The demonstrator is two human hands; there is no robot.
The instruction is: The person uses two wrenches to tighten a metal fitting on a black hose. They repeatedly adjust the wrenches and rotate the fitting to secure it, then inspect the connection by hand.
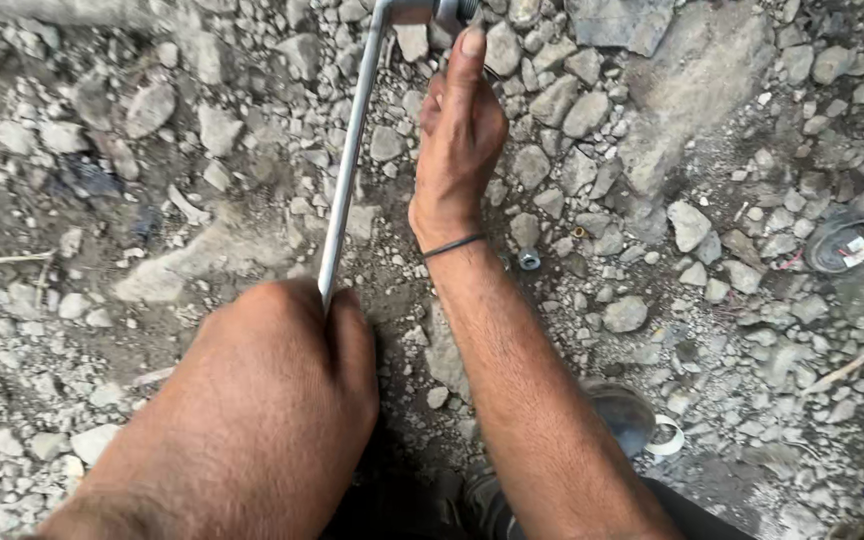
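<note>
Over the stony ground, a long silver metal rod (350, 160) runs from the top edge of the view down toward us, ending inside our left hand (282, 380). That hand is closed in a fist around the rod's lower end, fingers wrapped tight, only the back of the hand showing. At the rod's upper end sits a metal socket head (432, 10), cut off by the frame. Our right hand (460, 130) reaches up to it: the fingers are curled around that head and the thumb lies straight up along it, so the hand grips the fitting. A thin dark band (452, 244) circles the right wrist.

We count one rod and two hands, both on it. Just beside the right wrist, one small metal nut (529, 260) lies on the dirt. Lower right, one white ring of tape (668, 438) rests near a dark shoe toe (620, 415). A flat round grey disc (837, 245) lies well apart at the right.

The surface is grey-brown earth strewn with broken stones and gravel (652, 200), outdoors in daylight.
</note>
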